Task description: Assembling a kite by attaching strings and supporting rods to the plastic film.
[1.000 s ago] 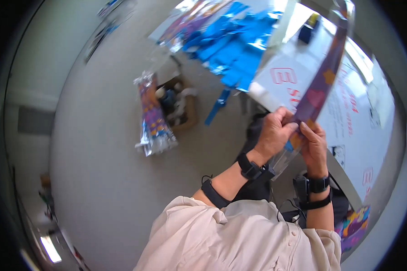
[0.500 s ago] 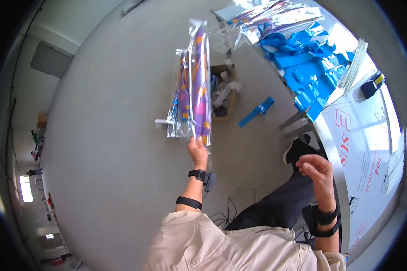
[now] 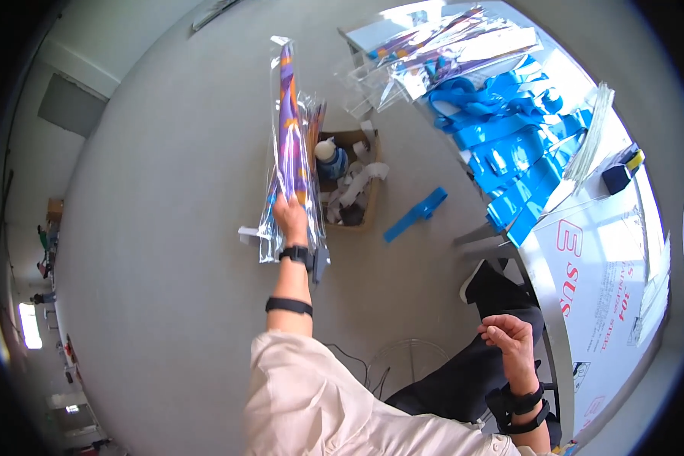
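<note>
- Presently the left hand [image 3: 290, 216] is clasped round the lower end of a long purple-and-orange package [image 3: 289, 133] in clear film, above similar packages [image 3: 314, 125] beside a cardboard box [image 3: 372, 201]; I cannot tell whether they touch.
- The right hand [image 3: 511, 343], well apart from the left, is half-curled by the table edge; whether thumb and fingertips meet, I cannot tell.
- Large red lettering [image 3: 568, 237] and smaller red print run across the white tabletop [image 3: 604, 247], near blue strips [image 3: 513, 156].
</note>
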Tool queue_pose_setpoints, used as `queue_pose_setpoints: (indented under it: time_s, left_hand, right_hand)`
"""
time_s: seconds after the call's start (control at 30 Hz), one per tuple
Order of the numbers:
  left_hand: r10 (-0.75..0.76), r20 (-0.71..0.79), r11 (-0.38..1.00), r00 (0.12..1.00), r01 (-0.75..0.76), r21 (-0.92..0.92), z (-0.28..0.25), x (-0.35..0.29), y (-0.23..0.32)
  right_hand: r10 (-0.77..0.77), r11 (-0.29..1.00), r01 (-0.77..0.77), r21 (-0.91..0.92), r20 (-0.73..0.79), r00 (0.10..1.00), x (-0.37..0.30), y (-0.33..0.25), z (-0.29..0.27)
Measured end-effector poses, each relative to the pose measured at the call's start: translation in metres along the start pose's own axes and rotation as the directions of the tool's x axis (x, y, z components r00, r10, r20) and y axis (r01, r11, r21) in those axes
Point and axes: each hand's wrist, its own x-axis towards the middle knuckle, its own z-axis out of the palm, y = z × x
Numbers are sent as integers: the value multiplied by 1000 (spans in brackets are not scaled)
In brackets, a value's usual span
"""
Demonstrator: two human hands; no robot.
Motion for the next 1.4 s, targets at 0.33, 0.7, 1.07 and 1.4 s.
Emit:
queue_pose_setpoints:
  time_s: [0.33,0.7,1.07,1.4]
  left_hand:
    - [-270,224,885,936,149,442,30,19,-73]
    - [-137,275,990,952,141,5,-22,-94,-93]
    - [-353,931,933,90,-41,358,-298,-432,-141]
    - [-218,736,932,641,-87,351,-264,-303,-57]
  right_hand:
    - [54,998,-54,-30,19,998,13,5,8]
    - [55,998,-52,-22,183,982,41,25,33]
    - [376,436,346,-831,517,769,66,81,-21]
    - [222,617,305,-726,532,817,43,83,-35]
